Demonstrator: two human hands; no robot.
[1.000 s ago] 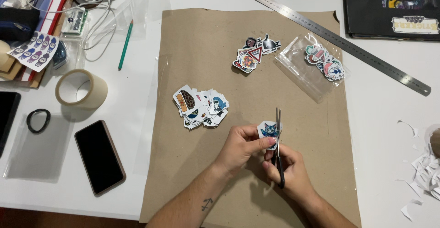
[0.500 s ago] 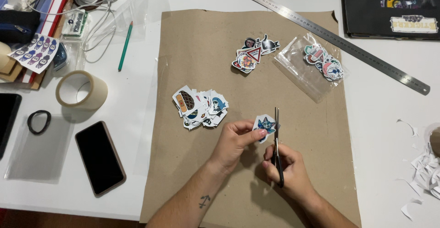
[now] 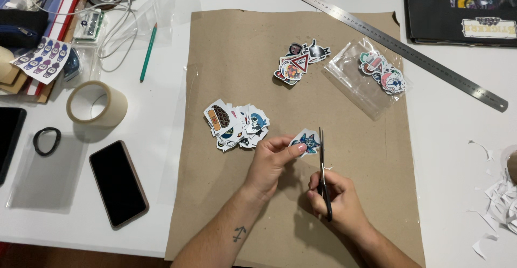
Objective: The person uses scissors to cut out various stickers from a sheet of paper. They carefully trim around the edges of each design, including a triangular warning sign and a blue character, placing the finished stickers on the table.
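Nearest, the right hand point(image 3: 338, 200) is closed through the handles of black scissors point(image 3: 322, 165), long axis upright in view, blades pointing away from the person. Handles are largely hidden by the fingers. Just beyond, the left hand point(image 3: 272, 160) pinches a blue star-shaped sticker point(image 3: 305, 142) against the blades, above the brown paper sheet point(image 3: 237, 58). A loose sticker pile point(image 3: 237, 123) lies left of it. Farther off, a plastic bag point(image 3: 371, 79) of stickers and a steel ruler point(image 3: 398, 44) on the worktop point(image 3: 452, 138).

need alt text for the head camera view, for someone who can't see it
Over brown kraft paper, the left hand pinches a small blue sticker while the right hand holds black scissors at its edge. A loose pile of cut stickers lies beside.
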